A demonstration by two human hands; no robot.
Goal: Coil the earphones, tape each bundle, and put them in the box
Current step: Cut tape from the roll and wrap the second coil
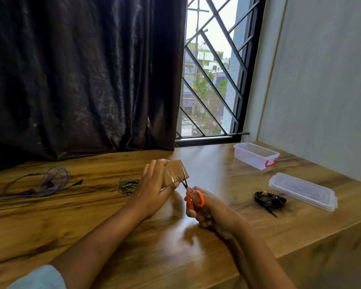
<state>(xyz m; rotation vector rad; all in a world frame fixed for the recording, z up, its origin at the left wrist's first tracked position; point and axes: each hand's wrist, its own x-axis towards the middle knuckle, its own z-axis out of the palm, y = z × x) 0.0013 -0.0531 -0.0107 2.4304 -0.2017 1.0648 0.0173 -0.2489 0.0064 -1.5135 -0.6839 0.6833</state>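
Tape [174, 174], brown and glossy, is gripped in the left hand [154, 185] above the bench [113, 226] in the head view. Orange scissors [193, 198] are clasped in the right hand [211, 211], with fingers curled through the handles. The blades are parted at the tape's near edge, so cutting a strip is judged to be the step in hand.

Three sets are laid on the bench. The purple earphones [44, 180] are spread loose at the far left. The grey earphones [127, 185] are coiled just beside the left hand. The black earphones [269, 201] are bundled to the right, near the lid [302, 190]. The box [255, 155] is stood open further back, and no earphones are seen in it.

The cords are expected to be light, limp and springy, so a coil is best pinched across all its loops at once. A cut strip is likely to be thin and sticky, and is best held by one end only.
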